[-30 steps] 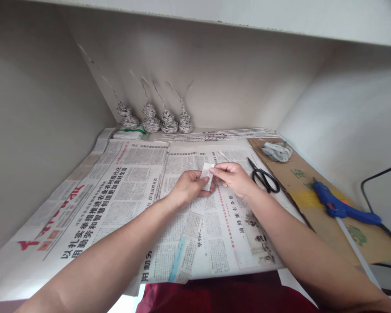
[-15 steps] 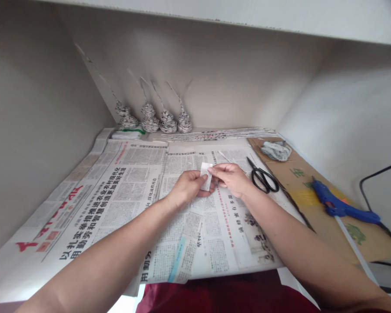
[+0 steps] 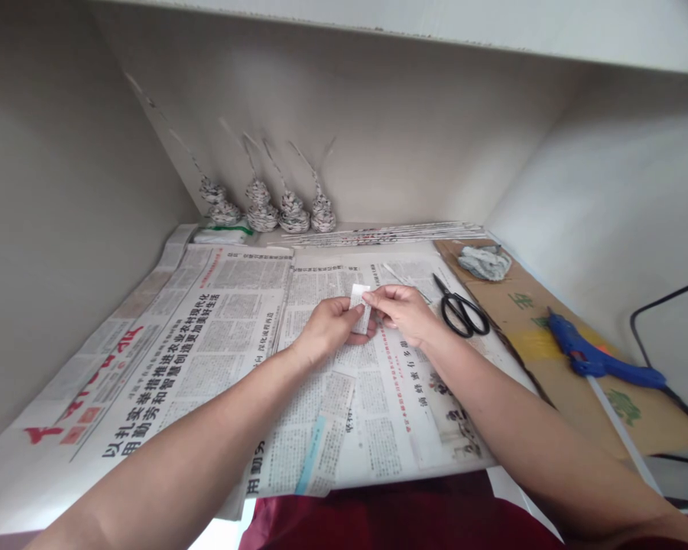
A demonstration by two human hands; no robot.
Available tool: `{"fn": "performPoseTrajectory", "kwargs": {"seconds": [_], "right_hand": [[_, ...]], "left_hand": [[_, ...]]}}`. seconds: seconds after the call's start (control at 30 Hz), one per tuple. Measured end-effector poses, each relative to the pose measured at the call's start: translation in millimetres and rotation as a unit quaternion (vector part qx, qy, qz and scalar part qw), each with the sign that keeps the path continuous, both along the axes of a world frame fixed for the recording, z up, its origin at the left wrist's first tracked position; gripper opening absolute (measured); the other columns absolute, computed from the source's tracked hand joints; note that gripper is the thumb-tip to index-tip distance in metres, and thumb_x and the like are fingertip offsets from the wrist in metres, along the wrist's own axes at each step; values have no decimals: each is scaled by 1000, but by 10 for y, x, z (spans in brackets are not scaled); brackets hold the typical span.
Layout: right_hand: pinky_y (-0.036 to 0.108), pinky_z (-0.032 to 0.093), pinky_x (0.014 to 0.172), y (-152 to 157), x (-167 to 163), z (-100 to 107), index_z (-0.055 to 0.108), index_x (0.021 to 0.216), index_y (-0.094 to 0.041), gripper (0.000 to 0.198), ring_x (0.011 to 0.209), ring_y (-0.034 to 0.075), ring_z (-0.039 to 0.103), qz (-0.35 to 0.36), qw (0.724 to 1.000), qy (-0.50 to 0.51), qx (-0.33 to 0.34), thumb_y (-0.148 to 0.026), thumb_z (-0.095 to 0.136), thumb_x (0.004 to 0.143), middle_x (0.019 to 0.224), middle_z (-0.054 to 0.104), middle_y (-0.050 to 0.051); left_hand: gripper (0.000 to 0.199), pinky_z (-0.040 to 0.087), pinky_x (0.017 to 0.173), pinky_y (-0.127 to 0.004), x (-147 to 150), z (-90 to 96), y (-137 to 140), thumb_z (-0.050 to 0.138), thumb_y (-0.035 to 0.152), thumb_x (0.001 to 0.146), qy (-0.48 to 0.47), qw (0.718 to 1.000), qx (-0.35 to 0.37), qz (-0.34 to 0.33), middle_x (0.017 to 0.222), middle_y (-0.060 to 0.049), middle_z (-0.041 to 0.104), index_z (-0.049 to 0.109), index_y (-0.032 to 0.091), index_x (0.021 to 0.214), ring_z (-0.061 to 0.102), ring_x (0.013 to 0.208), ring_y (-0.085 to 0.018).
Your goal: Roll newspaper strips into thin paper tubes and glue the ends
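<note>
Between my two hands is a small folded strip of newspaper (image 3: 359, 295), held above the spread newspaper. My left hand (image 3: 335, 325) pinches its lower part, thumb in front and fingers behind. At its upper right edge, the thumb and fingertips of my right hand (image 3: 400, 312) are closed on it. Black-handled scissors (image 3: 463, 309) lie just right of my right hand, blades pointing away from me. A loose newspaper strip with a blue band (image 3: 326, 435) rests on the sheets nearer to me.
Several gourd-shaped woven paper pieces (image 3: 262, 208) stand at the back left. Thin rolled paper sticks (image 3: 384, 235) lie along the back wall. On the right, cardboard (image 3: 530, 325) carries a blue glue gun (image 3: 602, 359) and a crumpled grey cloth (image 3: 485, 262). A shelf edge (image 3: 413, 30) hangs overhead.
Both hands keep their grip on the paper strip and have barely moved. The whole view has shifted very slightly.
</note>
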State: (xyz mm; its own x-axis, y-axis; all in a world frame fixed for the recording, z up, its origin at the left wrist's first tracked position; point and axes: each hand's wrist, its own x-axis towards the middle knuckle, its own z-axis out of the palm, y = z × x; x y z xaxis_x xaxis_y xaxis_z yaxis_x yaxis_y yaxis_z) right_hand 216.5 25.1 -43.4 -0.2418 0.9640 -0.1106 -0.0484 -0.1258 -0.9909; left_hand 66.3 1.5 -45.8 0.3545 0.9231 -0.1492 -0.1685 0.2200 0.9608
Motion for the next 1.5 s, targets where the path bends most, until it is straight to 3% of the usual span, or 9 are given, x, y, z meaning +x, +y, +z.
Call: {"fn": "performPoseTrajectory", "kwargs": {"seconds": [0.13,0.33,0.63,0.97,1.33,1.5], "right_hand": [[19,26,35,6,32,33,56,62,-16,32,38,7,44,-14,1000,-9,14,-42,74,66,46,52,-3],[20,27,39,55,146,78,69,87,-15,33,49,7,44,31,997,-51,40,-42,72,67,60,56,-1],[20,23,38,58,102,21,67,74,-13,28,43,5,39,11,999,-38,16,-40,72,68,50,49,-4],[19,22,34,12,-11,-25,60,65,-15,33,37,5,37,-49,999,-6,-18,-43,77,61,46,46,-6],[21,33,33,-33,-71,7,50,57,-19,37,34,7,43,-54,998,12,-9,-44,76,61,43,45,-7],[28,44,39,-59,-102,-15,46,59,-21,38,38,13,52,-29,999,29,0,-47,73,64,46,53,-4]], "left_hand": [[20,56,70,-33,-3,33,-4,56,30,83,19,1000,5,13,79,-8,67,63,11,86,64,73,-15],[19,56,67,-31,-1,61,-13,54,28,84,49,999,2,14,77,-7,66,62,11,88,64,72,-15],[18,56,67,-31,10,49,-14,53,29,85,63,998,3,24,81,-8,66,58,12,88,66,70,-15],[28,57,65,-31,10,-4,-28,58,41,79,103,992,65,28,78,-8,67,59,13,80,65,71,-16],[17,54,66,-30,-10,-34,-40,63,31,74,150,982,114,34,75,-7,69,63,15,81,65,71,-18],[23,53,63,-28,-11,-22,-53,62,37,74,156,980,114,40,73,-7,68,64,15,78,64,69,-17]]}}
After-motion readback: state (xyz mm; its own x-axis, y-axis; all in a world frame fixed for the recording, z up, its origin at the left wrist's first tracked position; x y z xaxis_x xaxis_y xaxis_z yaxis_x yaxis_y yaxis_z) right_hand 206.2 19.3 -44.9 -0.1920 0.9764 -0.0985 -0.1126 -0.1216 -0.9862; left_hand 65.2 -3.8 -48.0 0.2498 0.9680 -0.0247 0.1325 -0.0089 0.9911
